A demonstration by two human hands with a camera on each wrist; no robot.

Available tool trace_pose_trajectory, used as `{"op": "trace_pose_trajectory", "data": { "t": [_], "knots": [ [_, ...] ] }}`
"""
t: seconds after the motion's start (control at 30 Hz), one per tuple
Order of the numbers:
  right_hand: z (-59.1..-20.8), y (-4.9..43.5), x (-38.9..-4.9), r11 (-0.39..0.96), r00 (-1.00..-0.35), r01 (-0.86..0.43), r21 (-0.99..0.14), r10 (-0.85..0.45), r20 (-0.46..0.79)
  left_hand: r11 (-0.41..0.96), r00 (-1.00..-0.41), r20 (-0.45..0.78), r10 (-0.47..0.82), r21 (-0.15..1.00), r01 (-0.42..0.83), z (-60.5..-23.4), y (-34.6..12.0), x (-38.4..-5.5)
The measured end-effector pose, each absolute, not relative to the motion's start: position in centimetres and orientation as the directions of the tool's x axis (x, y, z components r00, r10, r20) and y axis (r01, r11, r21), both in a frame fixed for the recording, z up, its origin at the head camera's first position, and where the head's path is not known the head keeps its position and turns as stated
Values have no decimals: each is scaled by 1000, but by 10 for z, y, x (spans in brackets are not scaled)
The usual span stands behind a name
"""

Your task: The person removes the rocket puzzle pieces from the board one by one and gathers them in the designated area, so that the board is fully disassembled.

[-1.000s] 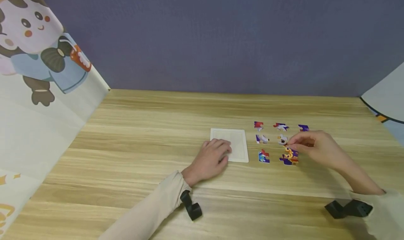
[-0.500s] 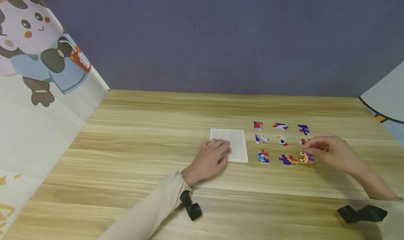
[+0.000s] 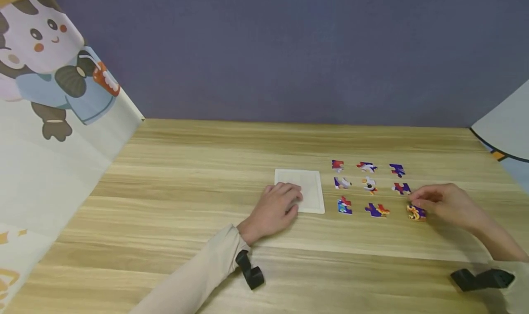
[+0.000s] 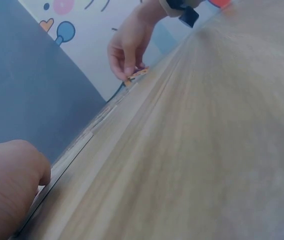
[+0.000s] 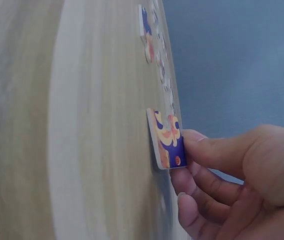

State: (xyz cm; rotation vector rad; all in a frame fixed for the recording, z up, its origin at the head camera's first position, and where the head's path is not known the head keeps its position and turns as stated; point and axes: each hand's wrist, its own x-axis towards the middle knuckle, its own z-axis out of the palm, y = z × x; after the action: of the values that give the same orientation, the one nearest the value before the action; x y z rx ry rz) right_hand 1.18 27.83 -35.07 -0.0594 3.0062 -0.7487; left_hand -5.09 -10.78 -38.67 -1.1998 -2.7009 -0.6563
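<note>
My right hand (image 3: 452, 206) pinches a puzzle piece (image 5: 168, 142) with a yellow and purple print between thumb and fingers. In the head view that piece is at the near right corner of the rows of pieces, and the right wrist view shows it close over the table, slightly tilted. My left hand (image 3: 274, 208) rests palm down on the near left part of a white square puzzle tray (image 3: 312, 190), fingers relaxed and covering part of it. Nearest to the right hand lies a red and purple puzzle piece (image 3: 401, 188). To the left is a purple and orange piece (image 3: 377, 210).
More loose puzzle pieces lie in rows right of the tray, among them a blue and red one (image 3: 345, 205), a white and purple one (image 3: 342, 182) and a purple one (image 3: 397, 170). A dark wall (image 3: 289, 52) rises behind the wooden table (image 3: 186, 176).
My right hand has carried the yellow and purple puzzle piece to the right, away from the purple and orange piece, uncovering the red and purple one. The left hand has stayed on the tray.
</note>
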Motion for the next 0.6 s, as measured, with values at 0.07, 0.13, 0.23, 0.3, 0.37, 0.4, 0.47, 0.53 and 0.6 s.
{"op": "trace_pose_trajectory", "data": {
  "t": [0.07, 0.13, 0.23, 0.3, 0.37, 0.4, 0.47, 0.53, 0.6],
  "knots": [
    [-352, 279, 11, 884, -998, -35, -467, -51, -22, 593, -679, 274, 681, 339, 731, -388, -108, -51],
    [-352, 280, 10, 882, -998, -37, -469, -53, -21, 592, -680, 274, 680, 341, 730, -388, -108, -51],
    [-353, 280, 9, 884, -998, -49, -465, -55, 0, 592, -681, 275, 679, 344, 729, -387, -109, -51],
    [-352, 280, 8, 887, -999, -41, -461, -48, -5, 593, -682, 274, 679, 344, 728, -387, -108, -51],
    [-350, 279, 8, 888, -999, -29, -458, -38, -10, 595, -682, 271, 679, 341, 728, -388, -108, -51],
    [-349, 279, 7, 889, -999, -23, -457, -34, -15, 595, -682, 271, 680, 341, 728, -388, -108, -51],
    [-346, 278, 6, 890, -1000, -27, -455, -31, -2, 589, -684, 275, 676, 357, 725, -389, -107, -51],
    [-343, 276, 4, 889, -999, -43, -455, -34, 27, 569, -685, 297, 665, 391, 723, -388, -107, -52],
    [-340, 273, 1, 889, -997, -74, -452, -48, 68, 542, -688, 328, 647, 438, 718, -386, -108, -54]
  ]
}}
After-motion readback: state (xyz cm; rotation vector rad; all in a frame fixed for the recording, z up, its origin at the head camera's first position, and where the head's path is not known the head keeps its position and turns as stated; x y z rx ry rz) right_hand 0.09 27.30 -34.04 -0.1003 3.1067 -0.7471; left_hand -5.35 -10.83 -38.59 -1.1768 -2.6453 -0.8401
